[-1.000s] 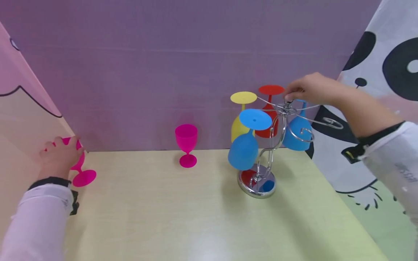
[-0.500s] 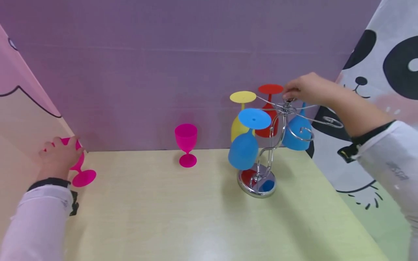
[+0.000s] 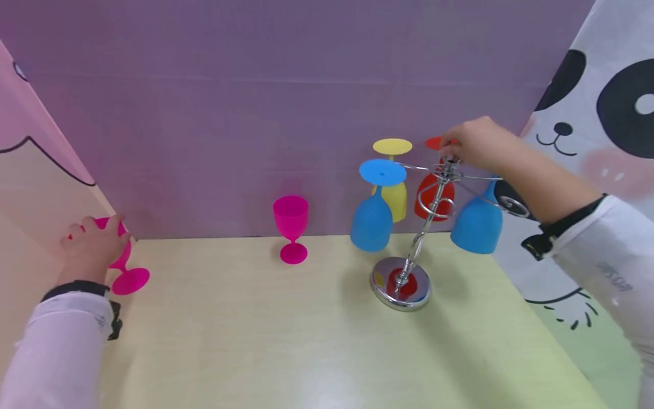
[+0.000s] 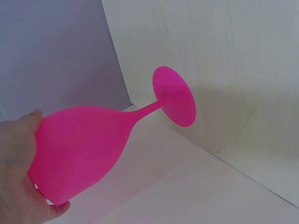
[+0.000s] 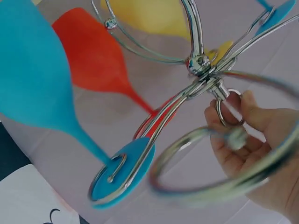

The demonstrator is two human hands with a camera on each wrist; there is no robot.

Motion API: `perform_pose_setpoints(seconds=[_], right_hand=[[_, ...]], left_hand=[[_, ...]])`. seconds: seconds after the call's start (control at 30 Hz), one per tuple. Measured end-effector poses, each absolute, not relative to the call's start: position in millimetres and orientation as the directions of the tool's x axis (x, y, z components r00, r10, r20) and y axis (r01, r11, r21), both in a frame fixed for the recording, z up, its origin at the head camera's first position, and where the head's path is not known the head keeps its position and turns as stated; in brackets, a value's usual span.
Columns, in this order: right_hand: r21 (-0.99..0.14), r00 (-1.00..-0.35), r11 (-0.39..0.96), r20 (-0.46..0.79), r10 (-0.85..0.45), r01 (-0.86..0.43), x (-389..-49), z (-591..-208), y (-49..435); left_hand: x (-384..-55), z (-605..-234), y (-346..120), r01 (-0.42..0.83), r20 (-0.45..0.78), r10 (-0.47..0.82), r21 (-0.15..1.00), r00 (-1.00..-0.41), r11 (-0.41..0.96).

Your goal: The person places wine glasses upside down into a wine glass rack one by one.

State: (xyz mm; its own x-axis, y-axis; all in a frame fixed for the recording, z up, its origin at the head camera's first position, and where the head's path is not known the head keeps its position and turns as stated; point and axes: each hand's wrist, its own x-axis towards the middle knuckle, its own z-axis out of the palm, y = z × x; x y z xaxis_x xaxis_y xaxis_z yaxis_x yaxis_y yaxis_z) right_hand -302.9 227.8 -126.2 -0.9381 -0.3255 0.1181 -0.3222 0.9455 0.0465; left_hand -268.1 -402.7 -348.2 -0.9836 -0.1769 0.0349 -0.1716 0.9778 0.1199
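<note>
At the far left of the head view, my left hand [image 3: 92, 250] grips a pink wine glass [image 4: 84, 149] round its bowl. The glass is tilted, its foot pointing toward the table. On the right, my right hand [image 3: 475, 142] pinches the small ring [image 5: 218, 112] on top of a chrome wine glass rack [image 3: 416, 244]. Glasses hang upside down by their feet from its arms: a blue one [image 3: 372, 224], a yellow one [image 3: 395, 199], a red one [image 5: 91, 51] and another blue one [image 3: 477, 227]. One curled arm [image 3: 513, 207] at the right carries no glass.
A second pink wine glass [image 3: 291, 216] stands upright on the wooden table [image 3: 245, 329] near its back edge. A purple backdrop [image 3: 230, 142] rises behind it. Printed panels flank both sides, with a panda-like face [image 3: 567, 238] on the right one.
The rack has turned under my right hand: the left blue glass swung left and back, yellow and red moved right, the other blue came right and forward. My left hand stayed put.
</note>
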Motion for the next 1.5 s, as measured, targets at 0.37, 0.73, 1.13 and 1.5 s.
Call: perform_pose_setpoints(seconds=[0.37,0.73,1.13,1.5], right_hand=[[0.069,-0.965,0.973,0.127,-0.229,-0.222,-300,-126,213],[0.038,-0.986,0.993,0.114,-0.119,-0.115,-298,-125,200],[0.034,-0.985,0.991,0.104,-0.136,-0.133,-300,-125,201],[0.037,-0.989,0.992,0.075,-0.126,-0.123,-305,-124,206]], left_hand=[[-271,-350,-404,-0.181,0.037,-0.187,0.119,-0.982,0.976],[-267,-351,-406,-0.173,0.048,-0.180,0.126,-0.983,0.977],[-266,-347,-405,-0.177,0.060,-0.186,0.123,-0.981,0.976],[-269,-334,-400,-0.149,0.084,-0.156,0.079,-0.984,0.986]])
